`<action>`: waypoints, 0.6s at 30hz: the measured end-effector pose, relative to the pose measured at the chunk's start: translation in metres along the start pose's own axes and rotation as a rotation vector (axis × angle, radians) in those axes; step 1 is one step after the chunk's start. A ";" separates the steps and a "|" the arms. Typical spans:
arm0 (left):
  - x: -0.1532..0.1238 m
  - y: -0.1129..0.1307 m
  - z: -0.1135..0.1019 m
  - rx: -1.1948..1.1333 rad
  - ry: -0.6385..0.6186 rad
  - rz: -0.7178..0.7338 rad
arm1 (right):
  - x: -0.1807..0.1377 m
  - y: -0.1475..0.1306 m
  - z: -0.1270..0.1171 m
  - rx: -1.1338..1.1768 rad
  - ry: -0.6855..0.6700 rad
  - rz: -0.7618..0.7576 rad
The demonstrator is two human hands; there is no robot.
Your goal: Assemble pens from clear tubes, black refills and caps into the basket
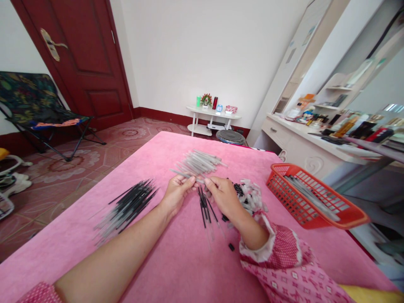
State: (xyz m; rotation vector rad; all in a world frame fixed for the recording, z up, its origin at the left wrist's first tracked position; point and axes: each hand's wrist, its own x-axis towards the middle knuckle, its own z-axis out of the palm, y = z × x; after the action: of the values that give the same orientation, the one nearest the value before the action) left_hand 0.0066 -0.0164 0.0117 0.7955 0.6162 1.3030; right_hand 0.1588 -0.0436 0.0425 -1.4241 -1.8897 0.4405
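My left hand (179, 191) is closed around a thin translucent grey tube (179, 172) that slants out past the fingers. My right hand (223, 194) pinches the tube's other end, and the fingertips hide what is there. Just beyond both hands lies a pile of similar pale grey tubes (203, 160). A few thin black-and-clear sticks (206, 210) lie below my fingers. To the left rests a larger bundle of such sticks (131, 206). Right of my right hand is a heap of small whitish and black caps (254, 195), partly hidden by the wrist. One black cap (231, 247) lies apart.
An orange plastic basket (315, 202) with long grey tubes stands at the right of the pink-covered table (176, 269). Beyond are a small white stand (214, 111), a dressing table with bottles (306, 139), a folding chair (41, 101) and a red door (85, 54).
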 end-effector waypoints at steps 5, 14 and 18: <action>0.001 0.000 0.000 -0.026 0.034 -0.002 | 0.000 -0.001 0.000 -0.008 0.034 -0.028; 0.001 -0.002 -0.003 -0.016 0.026 0.001 | 0.001 -0.001 0.001 0.006 0.012 -0.028; 0.001 -0.002 -0.002 -0.015 0.020 -0.004 | 0.001 0.000 0.001 -0.013 -0.012 -0.026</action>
State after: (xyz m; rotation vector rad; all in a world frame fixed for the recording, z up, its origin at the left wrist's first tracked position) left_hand 0.0058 -0.0150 0.0090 0.7694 0.6236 1.3117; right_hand 0.1582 -0.0423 0.0425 -1.4067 -1.9223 0.4255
